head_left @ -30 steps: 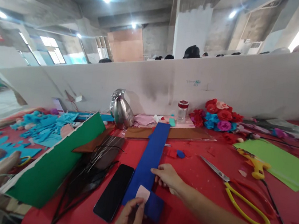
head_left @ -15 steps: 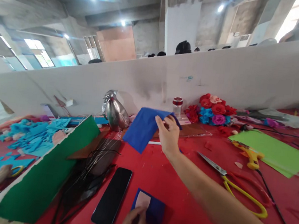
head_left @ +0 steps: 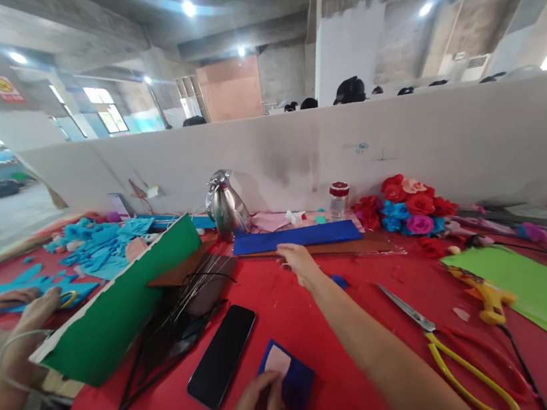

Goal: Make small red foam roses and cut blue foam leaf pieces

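Observation:
My left hand [head_left: 257, 404], low in the head view, pinches a small pale pink paper piece [head_left: 278, 361] against a dark blue paper square [head_left: 297, 384]. My right hand [head_left: 300, 264] reaches across the table, fingers loosely apart and holding nothing. Its fingertips are just at the near edge of a long blue paper strip [head_left: 299, 237]. The strip lies flat on a brown sheet [head_left: 369, 246] near the wall. Beside my left hand lies a black phone [head_left: 222, 357].
Scissors [head_left: 432, 325] and a yellow glue gun [head_left: 490, 301] lie right, near green paper [head_left: 525, 285]. Paper flowers [head_left: 417, 207], a jar [head_left: 338, 200] and a steel jug [head_left: 227, 205] stand behind. A green board [head_left: 123, 313] separates a co-worker's hands [head_left: 38, 308] on the left.
My right hand has let go of the blue paper, which was raised and folded over and now lies flat as a strip. The left hand keeps its pinch. The view has shifted slightly left.

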Demonstrator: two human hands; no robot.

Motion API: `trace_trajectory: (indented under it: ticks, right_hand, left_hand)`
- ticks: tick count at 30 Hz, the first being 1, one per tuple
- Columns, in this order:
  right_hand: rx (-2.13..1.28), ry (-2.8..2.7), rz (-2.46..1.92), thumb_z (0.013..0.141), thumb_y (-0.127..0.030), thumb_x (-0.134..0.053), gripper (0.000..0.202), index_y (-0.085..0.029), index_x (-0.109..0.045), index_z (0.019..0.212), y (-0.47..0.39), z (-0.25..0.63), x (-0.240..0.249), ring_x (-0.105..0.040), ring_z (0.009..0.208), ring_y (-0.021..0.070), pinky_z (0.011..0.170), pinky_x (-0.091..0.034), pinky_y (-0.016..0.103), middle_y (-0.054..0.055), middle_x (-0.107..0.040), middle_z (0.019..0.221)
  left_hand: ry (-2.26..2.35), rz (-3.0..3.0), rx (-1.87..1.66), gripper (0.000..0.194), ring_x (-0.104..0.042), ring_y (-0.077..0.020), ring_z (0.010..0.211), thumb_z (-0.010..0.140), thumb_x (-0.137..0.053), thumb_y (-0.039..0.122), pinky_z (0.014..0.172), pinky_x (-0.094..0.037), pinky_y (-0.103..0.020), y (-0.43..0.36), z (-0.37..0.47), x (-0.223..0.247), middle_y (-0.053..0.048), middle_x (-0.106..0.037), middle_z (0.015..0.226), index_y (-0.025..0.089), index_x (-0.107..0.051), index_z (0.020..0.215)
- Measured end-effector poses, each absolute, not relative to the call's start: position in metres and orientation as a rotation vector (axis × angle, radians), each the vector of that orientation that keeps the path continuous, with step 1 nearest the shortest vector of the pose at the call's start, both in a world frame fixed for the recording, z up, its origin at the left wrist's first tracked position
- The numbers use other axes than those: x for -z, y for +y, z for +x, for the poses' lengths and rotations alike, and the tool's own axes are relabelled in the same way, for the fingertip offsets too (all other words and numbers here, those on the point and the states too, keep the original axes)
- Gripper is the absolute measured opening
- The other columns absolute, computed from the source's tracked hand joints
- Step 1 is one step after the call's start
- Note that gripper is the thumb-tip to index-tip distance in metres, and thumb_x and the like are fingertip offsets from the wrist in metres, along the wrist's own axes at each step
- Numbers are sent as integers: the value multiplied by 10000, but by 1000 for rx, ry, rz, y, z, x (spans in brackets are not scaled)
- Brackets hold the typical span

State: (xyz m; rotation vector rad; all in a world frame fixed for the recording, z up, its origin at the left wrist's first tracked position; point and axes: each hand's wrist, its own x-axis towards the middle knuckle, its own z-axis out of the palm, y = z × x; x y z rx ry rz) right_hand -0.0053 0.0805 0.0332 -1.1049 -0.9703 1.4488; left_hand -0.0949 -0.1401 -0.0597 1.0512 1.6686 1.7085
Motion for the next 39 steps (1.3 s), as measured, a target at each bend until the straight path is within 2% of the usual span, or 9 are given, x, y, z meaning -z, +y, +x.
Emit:
trace_trajectory:
  ticks: [3, 5, 7, 9, 13, 17, 24, 31, 39]
  right_hand:
    - [-1634, -1033, -1098, 818, -340, -604, 248, -149, -678, 679, 44, 15, -24, -568, 542, 108, 527, -425, 223, 54, -664, 648]
    - [-1739, -1066, -1072, 829, -443, -586, 325, -154, -711, 751, 21, 37, -23, -616, 620, 127, 597, -459, 242, 71, -702, 723]
    - [-1818, -1077, -995, 777, -515, -632, 357, -174, -724, 831, 5, 60, -23, -646, 727, 151, 676, -474, 261, 64, -721, 800]
    - [-1766, -1083, -916, 676, -506, -736, 375, -195, -723, 884, -3, 81, -25, -642, 758, 159, 709, -472, 270, 44, -726, 849]
    - [-1490, -1025, -886, 547, -454, -830, 397, -193, -717, 824, -1, 112, -20, -609, 687, 148, 682, -457, 272, 19, -711, 804]
    - [-1312, -987, -998, 559, -483, -799, 379, -170, -716, 755, 11, 131, -4, -571, 626, 140, 634, -428, 270, 19, -693, 716]
    - [-1163, -1225, -1198, 653, -433, -700, 279, -167, -706, 738, 17, 138, 11, -581, 630, 157, 617, -420, 275, 7, -677, 680]
    - [-1155, -1197, -1090, 658, -318, -687, 329, -199, -659, 963, 6, 131, 5, -652, 849, 185, 780, -489, 307, 41, -720, 947]
    - [-1194, -1216, -1153, 663, -387, -682, 258, -178, -700, 812, 4, 135, 0, -618, 696, 171, 681, -476, 293, 19, -702, 779]
  left_hand:
    - [1646, 941, -1650, 376, -582, -133, 557, 652, -732, 504, 555, -494, -223, -130, -95, 41, -21, -633, 638, 163, -709, 807]
    - [1537, 882, -1614, 457, -594, -132, 597, 674, -730, 463, 568, -488, -220, -114, -89, 22, -11, -628, 680, 159, -663, 1009]
    - [1366, 858, -1593, 600, -596, -122, 628, 692, -729, 398, 603, -484, -216, -92, -75, 4, 16, -615, 693, 178, -543, 1219]
    - [1217, 886, -1566, 657, -556, -98, 576, 692, -733, 331, 609, -467, -207, -65, -57, -11, 64, -553, 602, 178, -482, 1279]
    - [1043, 1029, -1446, 468, -562, -107, 585, 690, -723, 280, 617, -463, -228, -17, -19, -19, 28, -612, 639, 153, -588, 1119]
    - [982, 1257, -1324, 245, -615, -146, 759, 671, -736, 249, 752, -479, -270, 7, -2, -11, -50, -700, 849, 156, -683, 891]
    - [945, 1145, -1265, 255, -643, -160, 805, 668, -745, 264, 792, -485, -281, 6, -5, 0, -53, -724, 865, 161, -698, 897]
    - [1020, 941, -1295, 210, -568, -90, 590, 634, -761, 261, 631, -464, -225, 4, -11, -3, -8, -677, 692, 143, -700, 797]
    - [1032, 977, -1270, 243, -565, -95, 588, 627, -768, 298, 636, -462, -242, 1, -10, -9, -16, -680, 696, 143, -697, 801]
